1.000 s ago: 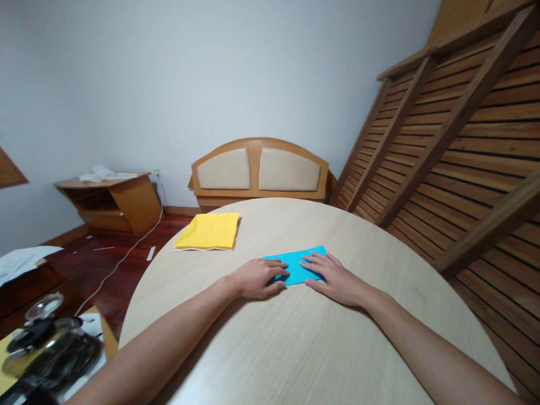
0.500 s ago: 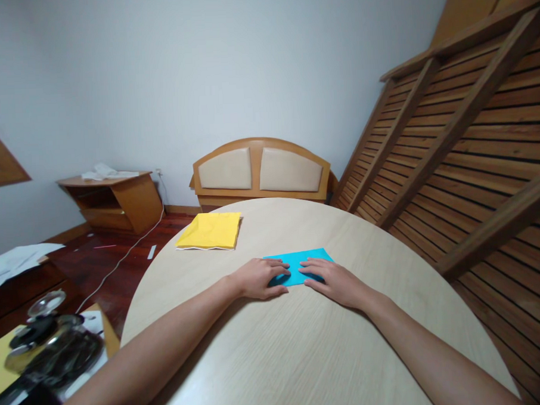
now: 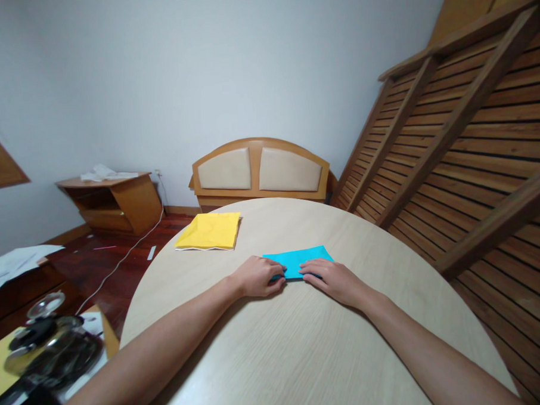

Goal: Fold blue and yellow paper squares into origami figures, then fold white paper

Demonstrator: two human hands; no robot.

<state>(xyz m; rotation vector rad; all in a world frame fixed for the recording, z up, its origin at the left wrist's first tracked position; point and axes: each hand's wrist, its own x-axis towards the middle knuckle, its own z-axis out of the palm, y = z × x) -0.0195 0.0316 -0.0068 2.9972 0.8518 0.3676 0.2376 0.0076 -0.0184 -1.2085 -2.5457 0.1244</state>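
A folded blue paper [image 3: 299,260] lies flat on the round light-wood table [image 3: 303,344]. My left hand [image 3: 258,276] rests on the paper's near left corner, fingers curled over its edge. My right hand [image 3: 333,279] lies on the near right part of the paper, its fingertips pressing along the near edge. Both hands nearly meet at the middle of that edge. Only the far half of the paper shows beyond my fingers.
A stack of yellow paper [image 3: 208,231] lies on the table's far left. Behind the table stands a padded wooden headboard [image 3: 259,170], with a slatted wooden frame [image 3: 464,134] leaning at the right. A low wooden cabinet [image 3: 113,200] and a cluttered side surface [image 3: 44,349] are at the left.
Both hands have drawn back toward the paper's near edge, and my fingers have curled in. More of the blue paper's far side now shows.
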